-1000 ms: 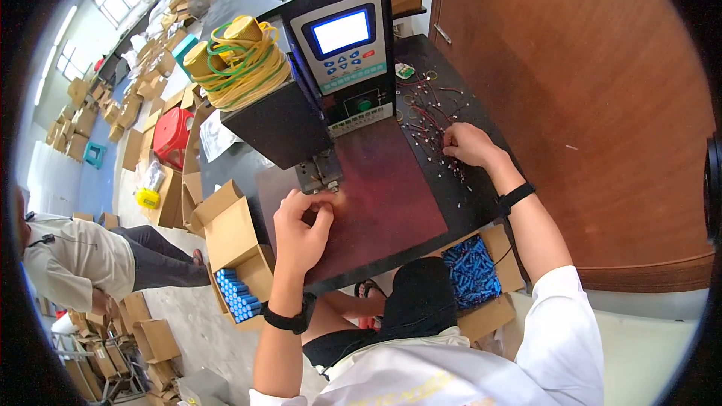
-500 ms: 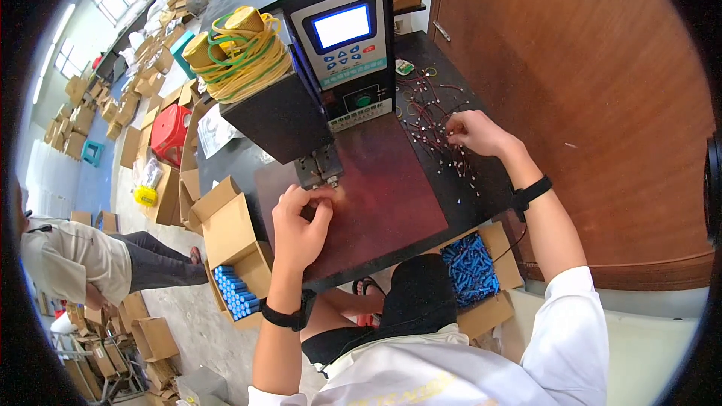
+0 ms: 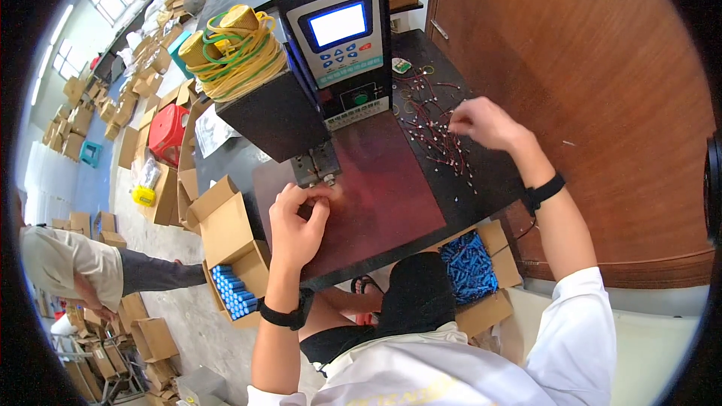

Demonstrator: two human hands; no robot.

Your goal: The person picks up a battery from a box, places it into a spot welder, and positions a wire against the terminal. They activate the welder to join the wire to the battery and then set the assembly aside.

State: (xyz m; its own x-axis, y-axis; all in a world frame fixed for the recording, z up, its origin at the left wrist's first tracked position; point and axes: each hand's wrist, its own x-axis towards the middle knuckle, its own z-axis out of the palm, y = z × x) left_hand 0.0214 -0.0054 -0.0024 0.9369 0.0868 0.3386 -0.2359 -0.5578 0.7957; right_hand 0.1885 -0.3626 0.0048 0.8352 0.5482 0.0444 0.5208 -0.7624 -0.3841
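Big dark worktop (image 3: 481,180) fills the middle, a reddish mat (image 3: 376,195) laid across it; behind the mat stands the boxy machine (image 3: 331,53) with its lit screen and blue buttons, coils of yellow and green wire (image 3: 233,53) heaped on its left shoulder; its small metal head (image 3: 316,168) pokes down over the mat's far edge. Below the worktop's near edge, one open carton of blue cylinders (image 3: 466,267) sits on the right, another carton of blue cylinders (image 3: 233,293) on the left; more cartons litter the floor, and another person's sleeve (image 3: 71,267) shows at far left.

Left hand (image 3: 297,222) is up at the metal head, fingers curled together on something small, though I cannot tell what it pinches. Right hand (image 3: 485,122) is out over the scatter of thin red leads (image 3: 436,131) on the worktop's right side, fingers bent down among them; whether it has clamped one I cannot tell.

Those leads look feather-light, limp and easily tangled; best taken by a pinch at one end. They lie loose, pointing every way, with no shared long axis.
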